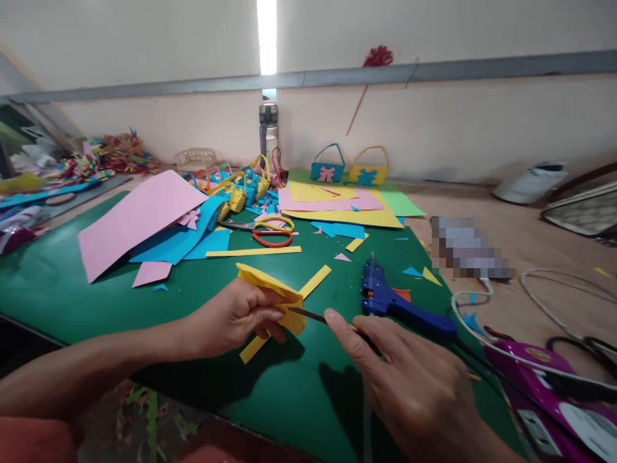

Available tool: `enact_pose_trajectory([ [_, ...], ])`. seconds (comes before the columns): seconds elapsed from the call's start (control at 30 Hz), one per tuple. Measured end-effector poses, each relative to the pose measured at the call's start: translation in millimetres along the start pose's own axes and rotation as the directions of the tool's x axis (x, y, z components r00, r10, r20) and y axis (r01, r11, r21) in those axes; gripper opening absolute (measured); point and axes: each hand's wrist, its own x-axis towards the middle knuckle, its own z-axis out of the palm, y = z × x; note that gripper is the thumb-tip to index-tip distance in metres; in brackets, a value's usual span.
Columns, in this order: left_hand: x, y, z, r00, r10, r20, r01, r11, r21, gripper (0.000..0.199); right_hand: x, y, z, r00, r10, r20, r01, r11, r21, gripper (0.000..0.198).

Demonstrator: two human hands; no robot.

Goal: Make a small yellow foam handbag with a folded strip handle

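Note:
My left hand (248, 313) is closed around a folded yellow foam piece (272, 283), pinched between thumb and fingers above the green mat. In my right hand (405, 366), fingers wrapped round it, is a thin dark tool with a narrow tip (309, 314); its handle is hidden. That tip meets the open side of the foam piece. Yellow strips lie beneath and behind, one of them a long strip (253, 252). A blue glue gun (400, 305) rests just beyond my right hand. Scissors (273, 231) with red and yellow handles lie farther back.
Pink foam (142, 222) and blue sheets (193, 235) cover the mat's left. Stacked sheets (337, 202) lie behind, near two small finished bags (328, 170) against the wall. A bottle (268, 132) stands at the back. A phone (470, 247), cable and purple power strip (535, 366) occupy the right.

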Motion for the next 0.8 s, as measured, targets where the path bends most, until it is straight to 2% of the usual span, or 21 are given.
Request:
enact_pose_trajectory([
  [0.57,-1.5,-5.1,-1.0,0.999,-0.036,-0.008,0.036,0.999,-0.023,0.027,-2.2,-3.3,-2.3,0.999,0.014,0.041,-0.015,1.0,0.023,0.036],
  [0.8,-0.5,-4.0,-0.5,0.998,-0.054,-0.01,0.053,0.998,-0.04,0.025,-2.4,-3.1,0.0,0.999,0.03,0.015,-0.03,0.999,0.04,0.036],
])
